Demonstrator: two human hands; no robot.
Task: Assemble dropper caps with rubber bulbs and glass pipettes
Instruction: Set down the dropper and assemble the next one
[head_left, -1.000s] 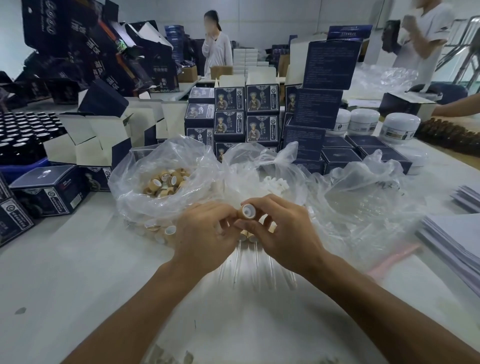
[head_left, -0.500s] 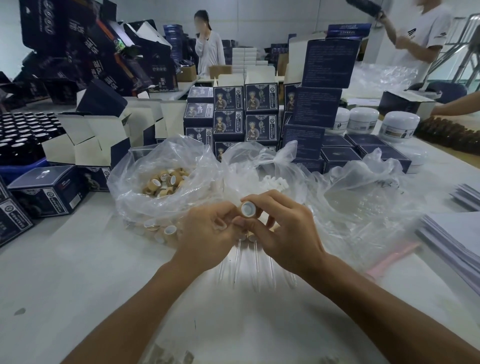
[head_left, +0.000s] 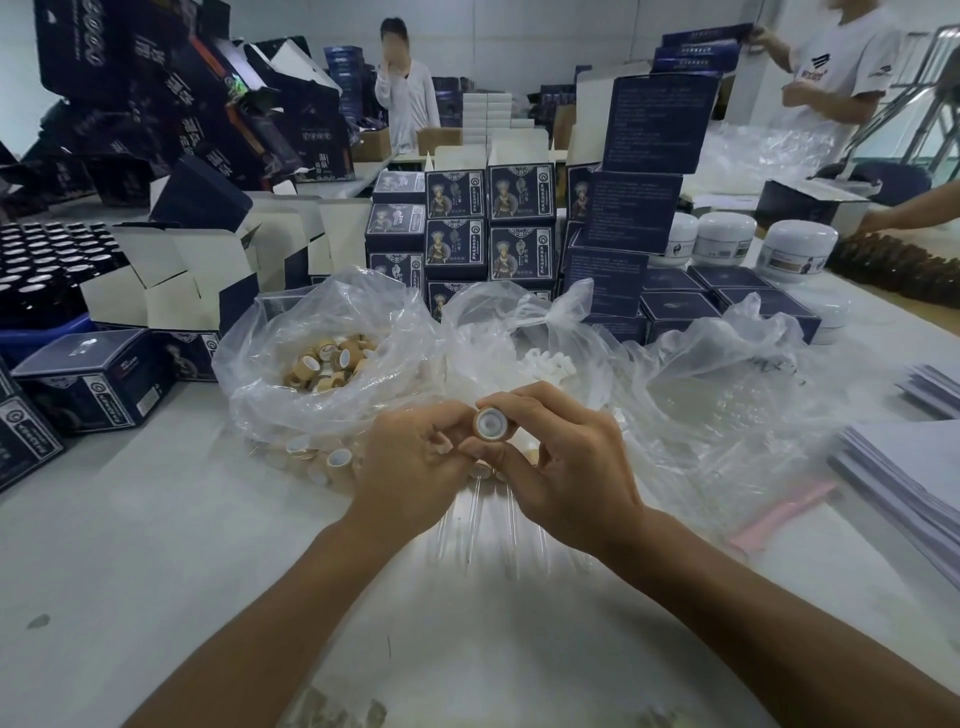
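Observation:
My right hand (head_left: 566, 467) pinches a tan dropper cap (head_left: 490, 422) between thumb and forefinger, its white-lined open end turned toward me. My left hand (head_left: 410, 462) sits right beside it with curled fingertips touching the cap's left side. What the left fingers hold is hidden. Under both hands several glass pipettes (head_left: 511, 519) lie on the white table (head_left: 156, 545). A clear bag of tan caps (head_left: 332, 358) stands behind my left hand. A second bag holds white rubber bulbs (head_left: 545, 364).
Loose caps (head_left: 337, 460) lie at the bag's foot. Dark blue boxes (head_left: 483, 223) are stacked behind the bags, white jars (head_left: 795, 249) at right. Paper stacks (head_left: 909, 478) lie at the right edge. Black bottles (head_left: 36, 270) fill the far left. Two people stand beyond the table.
Both hands have stayed in place. The cap has turned slightly so its white inside faces me more squarely. The person at upper right has lowered a dark box onto a stack.

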